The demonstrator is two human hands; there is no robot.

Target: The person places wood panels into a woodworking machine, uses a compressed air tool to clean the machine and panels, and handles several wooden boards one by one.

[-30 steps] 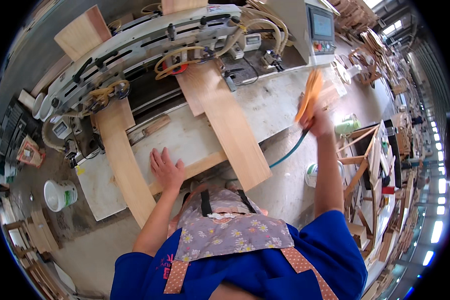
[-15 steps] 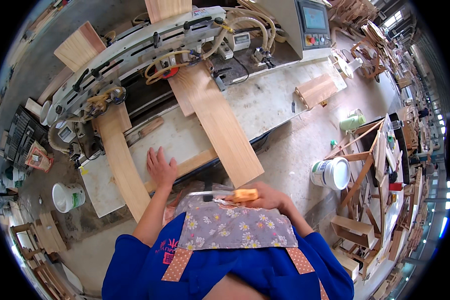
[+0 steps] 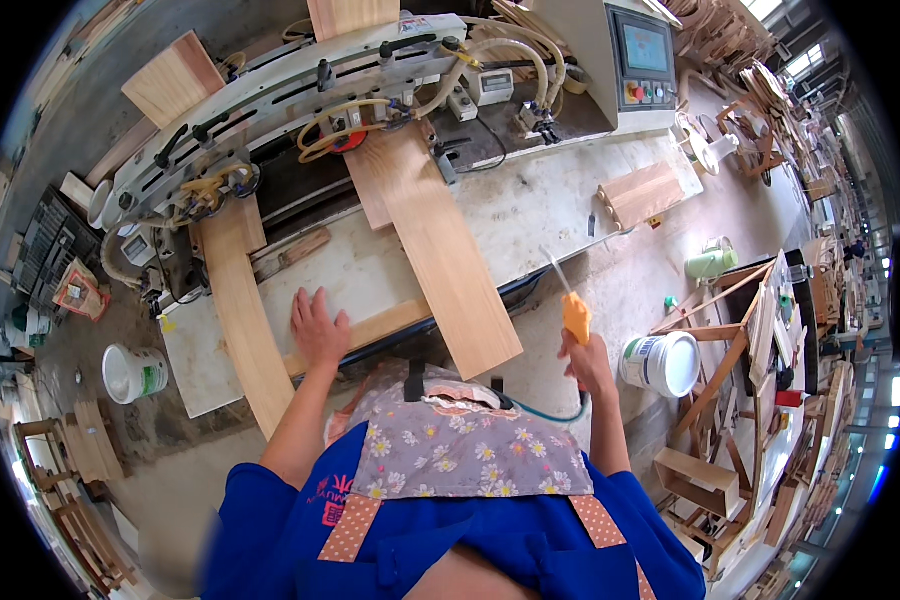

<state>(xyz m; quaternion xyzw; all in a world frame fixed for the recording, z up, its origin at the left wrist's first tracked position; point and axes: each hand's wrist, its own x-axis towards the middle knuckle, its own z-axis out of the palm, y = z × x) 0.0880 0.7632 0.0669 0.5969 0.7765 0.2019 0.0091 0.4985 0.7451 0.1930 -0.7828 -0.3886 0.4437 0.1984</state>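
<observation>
My left hand [image 3: 320, 328] lies with fingers stretched out on the white tabletop [image 3: 350, 262], beside a wooden strip [image 3: 388, 324] along the front edge. My right hand [image 3: 590, 364] is wrapped round an orange air blow gun [image 3: 576, 316], held out to the right. Its thin metal nozzle points up and left toward the table edge, and a teal hose [image 3: 560, 416] runs back toward my apron [image 3: 470, 450]. Two pale boards reach from under the machine across the table: a left board [image 3: 245, 325] and a wider right board [image 3: 450, 275], both overhanging the front.
The clamping machine [image 3: 280, 95] with hoses spans the back, its control panel [image 3: 642, 60] at the right. A stack of wood pieces [image 3: 642, 195] sits on the table's right end. White buckets stand on the floor at left [image 3: 135, 374] and right [image 3: 660, 364].
My right hand has swung the blow gun from in front of my apron outward to the right, and its nozzle now points upward. My left hand stays on the table.
</observation>
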